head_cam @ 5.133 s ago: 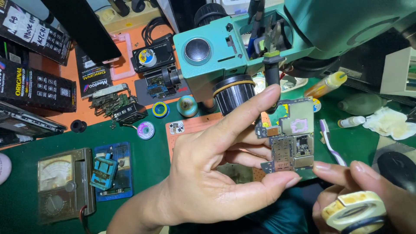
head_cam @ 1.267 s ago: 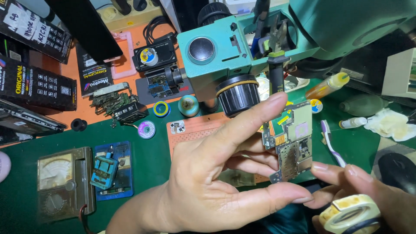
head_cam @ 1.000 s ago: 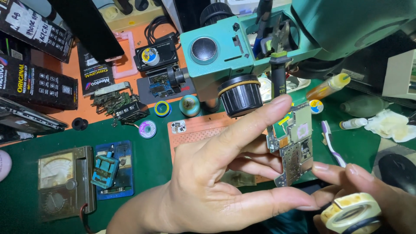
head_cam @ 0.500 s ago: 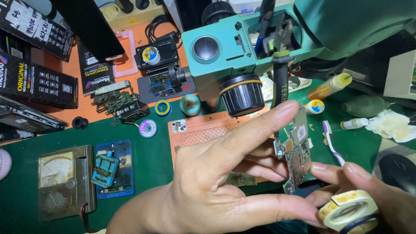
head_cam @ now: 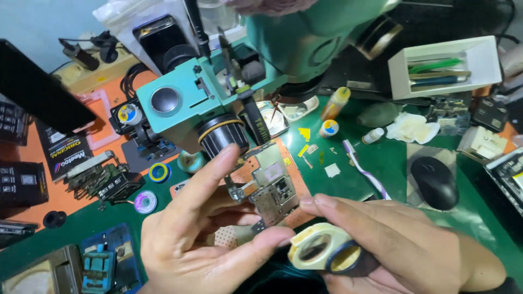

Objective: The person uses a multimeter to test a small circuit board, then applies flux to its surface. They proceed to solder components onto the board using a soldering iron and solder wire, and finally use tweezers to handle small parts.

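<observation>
My left hand (head_cam: 201, 239) pinches a small phone circuit board (head_cam: 269, 188) between its forefinger and thumb, holding it up over the orange mat (head_cam: 297, 171). My right hand (head_cam: 403, 250) sits at the lower right with two tape rolls (head_cam: 324, 253) in its grip, a cream one and a darker one. Its forefinger stretches left until it nearly touches the board's lower edge. The teal microscope head (head_cam: 218, 98) hangs just behind the board.
A black mouse (head_cam: 434, 182) lies on the green mat (head_cam: 376, 163) at the right, with a purple toothbrush (head_cam: 365, 169) and small bottles (head_cam: 333, 103) nearby. A white tool tray (head_cam: 444, 68) stands behind. Solder reels, board parts and dark boxes crowd the left.
The view has swung and moved closer. My right hand came up and left with the tape rolls, toward the board. My left hand keeps its hold on the board, which has turned a little.
</observation>
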